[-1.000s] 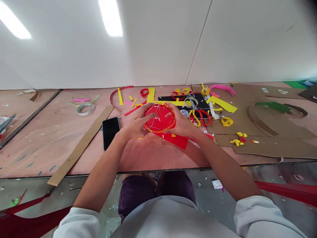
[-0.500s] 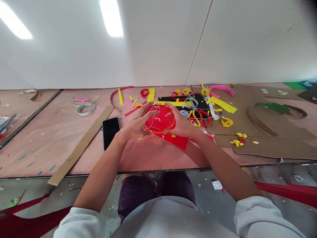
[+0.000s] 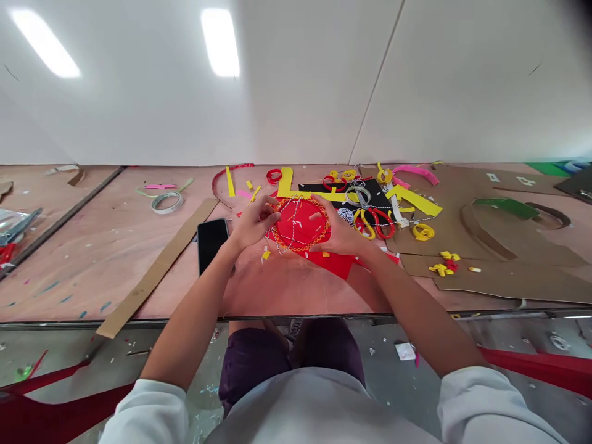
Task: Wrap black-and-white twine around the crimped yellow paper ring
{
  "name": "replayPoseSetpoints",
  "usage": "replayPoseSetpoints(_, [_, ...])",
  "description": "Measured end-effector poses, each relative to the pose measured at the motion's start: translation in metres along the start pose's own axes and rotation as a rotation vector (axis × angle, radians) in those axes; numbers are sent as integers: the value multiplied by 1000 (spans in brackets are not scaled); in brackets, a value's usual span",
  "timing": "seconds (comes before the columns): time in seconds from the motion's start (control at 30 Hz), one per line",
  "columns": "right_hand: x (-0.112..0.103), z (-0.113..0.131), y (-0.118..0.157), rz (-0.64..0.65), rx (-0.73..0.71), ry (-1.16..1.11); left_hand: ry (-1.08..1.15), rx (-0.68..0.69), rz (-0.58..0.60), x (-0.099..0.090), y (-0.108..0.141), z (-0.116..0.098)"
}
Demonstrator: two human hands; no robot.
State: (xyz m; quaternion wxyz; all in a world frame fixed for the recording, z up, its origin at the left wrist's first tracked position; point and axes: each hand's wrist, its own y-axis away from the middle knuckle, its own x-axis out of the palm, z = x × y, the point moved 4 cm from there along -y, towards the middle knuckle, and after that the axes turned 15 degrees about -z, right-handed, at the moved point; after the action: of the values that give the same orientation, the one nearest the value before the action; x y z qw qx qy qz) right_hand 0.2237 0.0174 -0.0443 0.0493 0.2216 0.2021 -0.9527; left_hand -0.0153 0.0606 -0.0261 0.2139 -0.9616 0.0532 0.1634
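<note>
A round yellow-orange beaded ring (image 3: 301, 248) lies over red sheet material (image 3: 333, 261) in front of me, with black-and-white twisted string (image 3: 285, 242) crossing it and looping past its lower left edge. My left hand (image 3: 253, 223) is at the ring's left side, its fingers curled together near the rim; what they pinch is too small to make out. Around the ring's right rim curve the fingers of my right hand (image 3: 337, 230), thumb and forefinger apart, holding it.
Left of my hands are a phone (image 3: 213, 242), a long cardboard strip (image 3: 157, 271) and a tape roll (image 3: 166, 202). Rightward lie scissors (image 3: 382, 223), yellow strips (image 3: 418, 200), a yellow coil (image 3: 423, 232) and cardboard sheets (image 3: 509, 277). A white panel (image 3: 296, 98) rises behind the table.
My left hand has drawn back left from over the ring, and its fingers have curled in. String now hangs past the ring's lower left edge. My right hand stays at the right rim.
</note>
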Motion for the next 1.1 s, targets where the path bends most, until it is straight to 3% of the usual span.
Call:
replayPoseSetpoints(0.37, [2,6,4,59,44,-28,86,-41,-74,1,-2,1])
replayPoseSetpoints(0.63, [0,-4,0,-201,278,-230,-25,36,-30,1,1,-1])
replayPoseSetpoints(0.87, [-3,-8,-8,-336,318,-309,-127,144,24,2,1,-6])
replayPoseSetpoints(1.0, [-8,-4,-8,-385,313,-299,-174,94,9,-1,-1,-10])
replayPoseSetpoints(1.1, [-10,0,-8,-396,304,-281,-24,17,-39,-4,0,-18])
